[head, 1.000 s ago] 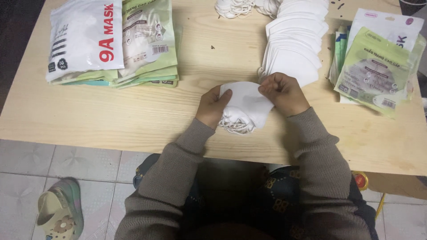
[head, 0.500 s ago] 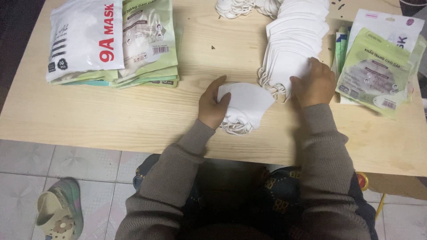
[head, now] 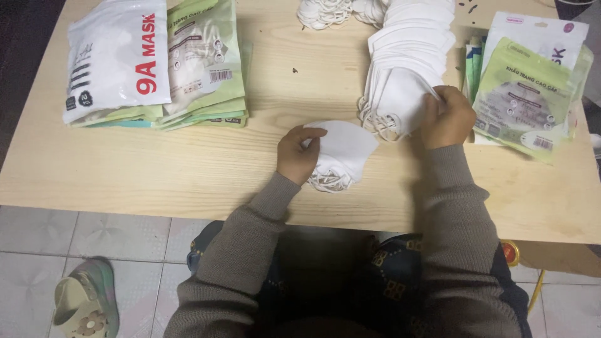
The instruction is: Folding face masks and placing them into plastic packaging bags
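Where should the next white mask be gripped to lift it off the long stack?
Probably at the near-right edge of the top mask on the white mask stack, coming in from the right, where the right hand already pinches it. The masks overlap like shingles, so that edge lies free, clear of the ear loops.

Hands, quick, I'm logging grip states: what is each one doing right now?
Left hand: closed on the small stack of white masks on the table.
Right hand: fingers pinching a mask on the long row of white masks.
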